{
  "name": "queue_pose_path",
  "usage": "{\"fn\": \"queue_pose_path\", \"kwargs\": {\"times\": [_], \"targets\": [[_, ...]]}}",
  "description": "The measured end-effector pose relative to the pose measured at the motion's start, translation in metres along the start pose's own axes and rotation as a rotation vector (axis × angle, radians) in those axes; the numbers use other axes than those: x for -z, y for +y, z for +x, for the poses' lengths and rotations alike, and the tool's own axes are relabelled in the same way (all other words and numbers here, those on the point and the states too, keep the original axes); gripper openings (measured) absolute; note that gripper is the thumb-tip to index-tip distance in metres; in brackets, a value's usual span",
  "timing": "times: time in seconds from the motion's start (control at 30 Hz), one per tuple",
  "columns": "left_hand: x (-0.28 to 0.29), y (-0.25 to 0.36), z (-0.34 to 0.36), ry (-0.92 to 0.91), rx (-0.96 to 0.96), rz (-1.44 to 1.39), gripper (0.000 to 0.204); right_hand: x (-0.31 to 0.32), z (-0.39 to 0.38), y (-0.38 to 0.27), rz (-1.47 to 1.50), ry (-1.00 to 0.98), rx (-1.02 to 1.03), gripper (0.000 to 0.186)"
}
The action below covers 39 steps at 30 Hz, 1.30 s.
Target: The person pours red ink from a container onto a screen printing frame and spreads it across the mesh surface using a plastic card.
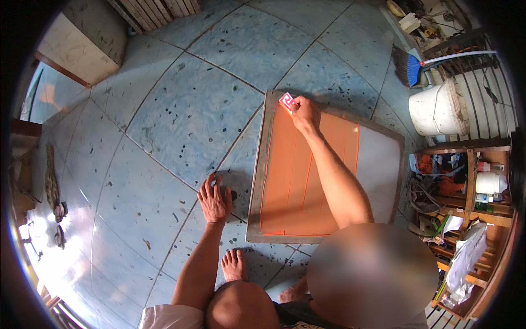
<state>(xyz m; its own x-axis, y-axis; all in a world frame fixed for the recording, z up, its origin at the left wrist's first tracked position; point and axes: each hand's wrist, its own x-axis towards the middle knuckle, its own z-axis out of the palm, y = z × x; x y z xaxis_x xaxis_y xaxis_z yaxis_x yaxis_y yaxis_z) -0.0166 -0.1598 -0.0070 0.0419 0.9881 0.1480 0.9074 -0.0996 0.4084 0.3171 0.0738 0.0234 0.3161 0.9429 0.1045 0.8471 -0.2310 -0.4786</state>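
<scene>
A framed screen (378, 159) lies on the floor, much of its mesh covered by an orange coating (285, 181) with thin raised lines. Toward the right the mesh is pale and bare of orange. My right hand (306, 115) reaches across the screen to its far left corner, fingers closed around a small red-and-white card (286, 102). The card is over the far end of the orange area; whether its edge touches the mesh is hidden. Beside the screen's left edge, my left hand (214, 202) rests on the tiles with its fingers spread, holding nothing.
Blue floor tiles (192, 120) carry many dark spots. On the right stand a white bucket (438, 109), a blue broom (406, 67) and a cluttered wooden shelf (470, 181). A pale block-like pillar (82, 44) is at the far left. My bare foot (234, 266) is near the screen.
</scene>
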Motion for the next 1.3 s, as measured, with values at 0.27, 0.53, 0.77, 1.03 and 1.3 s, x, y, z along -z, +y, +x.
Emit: {"fn": "queue_pose_path", "kwargs": {"times": [0.27, 0.53, 0.77, 1.03, 1.3], "targets": [[-0.001, 0.002, 0.002, 0.008, -0.013, 0.0, 0.048, -0.018, -0.023, -0.027, 0.262, 0.07, -0.204, 0.03], [-0.004, 0.002, 0.001, 0.005, -0.013, 0.016, 0.048, -0.013, -0.017, -0.02, 0.136, 0.061, -0.306, 0.029], [-0.001, -0.004, -0.002, -0.002, -0.014, 0.007, 0.047, 0.006, -0.023, 0.029, 0.202, 0.113, -0.366, 0.025], [-0.003, 0.001, 0.0, 0.018, -0.042, 0.017, 0.049, 0.036, -0.02, 0.11, 0.041, 0.199, -0.387, 0.025], [-0.008, -0.002, -0.001, 0.017, -0.039, 0.032, 0.049, 0.059, -0.022, 0.166, 0.051, 0.254, -0.417, 0.021]]}}
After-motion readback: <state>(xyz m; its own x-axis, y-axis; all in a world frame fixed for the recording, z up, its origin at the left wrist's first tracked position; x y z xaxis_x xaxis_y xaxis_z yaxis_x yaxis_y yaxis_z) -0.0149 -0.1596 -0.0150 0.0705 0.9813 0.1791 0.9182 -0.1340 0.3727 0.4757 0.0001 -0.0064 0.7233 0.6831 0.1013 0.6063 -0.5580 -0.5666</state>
